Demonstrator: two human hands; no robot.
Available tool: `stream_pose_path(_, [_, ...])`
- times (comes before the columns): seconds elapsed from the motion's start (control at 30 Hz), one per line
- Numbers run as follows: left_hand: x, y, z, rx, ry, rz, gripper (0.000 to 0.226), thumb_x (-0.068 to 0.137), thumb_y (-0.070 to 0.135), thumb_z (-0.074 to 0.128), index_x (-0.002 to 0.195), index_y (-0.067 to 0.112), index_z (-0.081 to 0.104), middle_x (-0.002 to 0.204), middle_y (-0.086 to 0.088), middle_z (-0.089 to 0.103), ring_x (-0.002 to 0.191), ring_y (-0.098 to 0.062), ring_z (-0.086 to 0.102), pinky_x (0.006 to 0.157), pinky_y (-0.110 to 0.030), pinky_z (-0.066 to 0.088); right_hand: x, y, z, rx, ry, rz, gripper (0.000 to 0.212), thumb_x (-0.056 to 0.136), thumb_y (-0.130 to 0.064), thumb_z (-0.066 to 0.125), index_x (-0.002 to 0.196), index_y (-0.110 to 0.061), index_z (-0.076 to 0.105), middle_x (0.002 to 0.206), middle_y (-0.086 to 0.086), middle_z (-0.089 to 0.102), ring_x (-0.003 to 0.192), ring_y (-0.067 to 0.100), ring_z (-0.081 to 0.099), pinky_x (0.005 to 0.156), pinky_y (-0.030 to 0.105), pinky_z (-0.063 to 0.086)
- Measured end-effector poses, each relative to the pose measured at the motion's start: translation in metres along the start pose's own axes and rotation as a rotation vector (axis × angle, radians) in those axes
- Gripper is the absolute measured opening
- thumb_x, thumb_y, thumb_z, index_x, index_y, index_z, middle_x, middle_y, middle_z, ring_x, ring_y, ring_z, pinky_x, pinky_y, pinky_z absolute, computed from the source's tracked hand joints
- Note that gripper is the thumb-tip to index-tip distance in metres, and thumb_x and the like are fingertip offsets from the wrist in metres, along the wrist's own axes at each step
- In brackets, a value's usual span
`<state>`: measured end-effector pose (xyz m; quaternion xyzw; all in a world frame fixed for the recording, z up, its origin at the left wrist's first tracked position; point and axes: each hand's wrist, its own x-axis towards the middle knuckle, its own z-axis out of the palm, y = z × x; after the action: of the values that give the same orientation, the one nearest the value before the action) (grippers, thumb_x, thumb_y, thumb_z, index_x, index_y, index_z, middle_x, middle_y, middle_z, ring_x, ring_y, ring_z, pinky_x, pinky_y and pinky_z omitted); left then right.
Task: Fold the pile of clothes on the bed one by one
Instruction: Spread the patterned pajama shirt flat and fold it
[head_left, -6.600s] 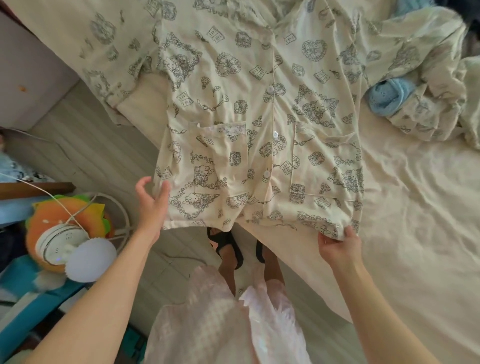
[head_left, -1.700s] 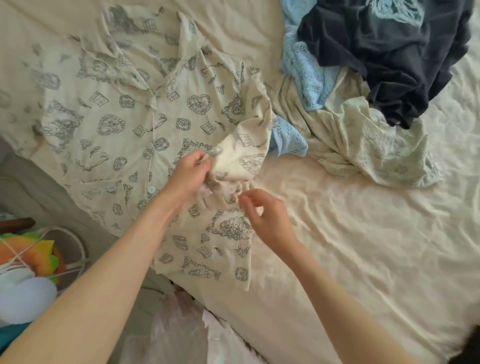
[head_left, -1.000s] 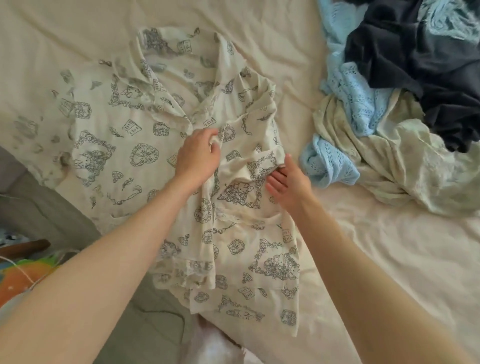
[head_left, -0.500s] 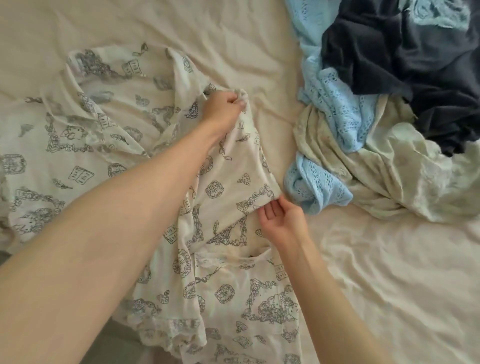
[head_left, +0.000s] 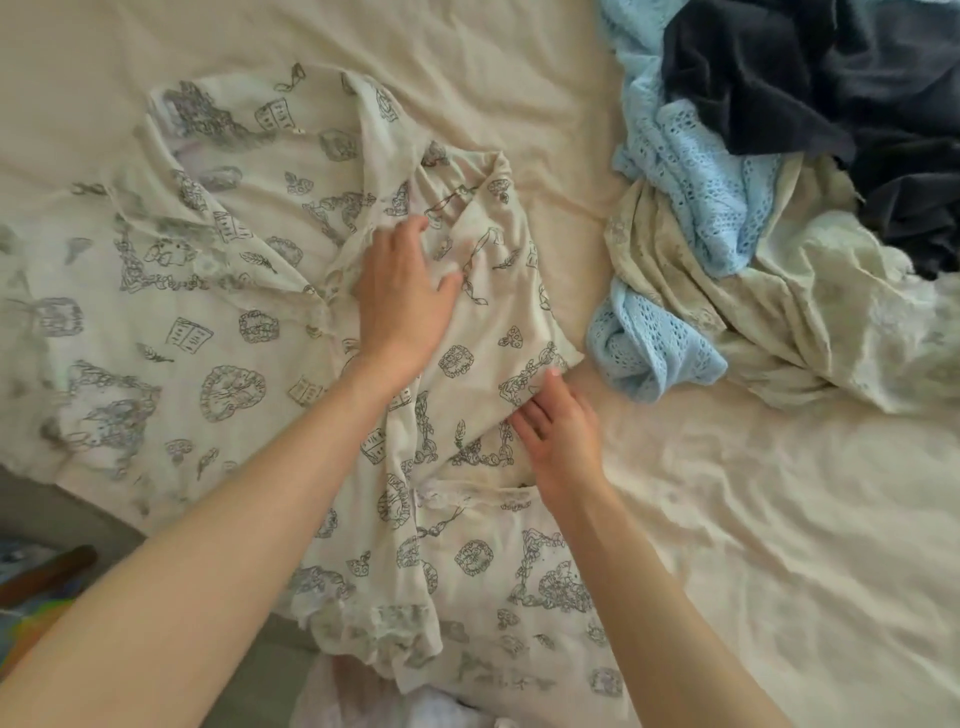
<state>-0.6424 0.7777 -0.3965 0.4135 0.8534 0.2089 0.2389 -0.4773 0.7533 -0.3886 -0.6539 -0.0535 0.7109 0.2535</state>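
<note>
Left hand (head_left: 402, 301) flat, fingers spread, presses folded sleeve of cream printed cotton pyjama shirt (head_left: 218, 332). Right hand (head_left: 558, 431) open, fingertips tuck sleeve hem. Smooth outward before next fold.

you've got a cream shirt (head_left: 244, 332) under your hands, printed all over in grey line art: hearts, open books, leaves, mushrooms, little cartoon figures in wreath frames. its lace trim (head_left: 374, 623) at the hem is off-white, greyish in places. sheet (head_left: 779, 519) is plain cream, no pattern, close to the shirt's base colour. in the pile on your right: light blue knit (head_left: 691, 187) with an eyelet openwork pattern, dark navy garment (head_left: 810, 88), plain, and a pale cream-green cloth (head_left: 810, 312) with a faint tonal print, too washed out to read. bottom left corner: bits of orange, yellow and blue, blurred.
</note>
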Motion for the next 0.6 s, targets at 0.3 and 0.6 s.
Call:
stream_pose_path(0.3, [-0.175,-0.036,-0.025,0.271,-0.067,-0.226,0.033,0.081,0.027,0.069,0.103,0.007,0.054,0.107,-0.015,0.052,0.096,-0.031,0.049,0.076,-0.038,0.042,-0.047,0.052,0.006,-0.415,-0.009,0.030,0.016,0.096,-0.015,0.052,0.110,-0.007,0.054,0.094,0.007,0.062,0.078,0.015,0.060,0.068,0.025,0.053])
stream_pose_path(0.6, [-0.147,-0.126,-0.091,-0.511,-0.030,-0.708,0.008,0.094,0.016,0.051,0.090,0.023,0.052,0.098,-0.004,0.062,0.077,-0.016,0.062,0.063,-0.028,0.051,-0.089,0.077,-0.016,-0.498,-0.157,-0.116,0.017,0.099,-0.015,0.046,0.109,-0.014,0.060,0.103,0.005,0.067,0.093,0.015,0.065,0.078,0.026,0.055])
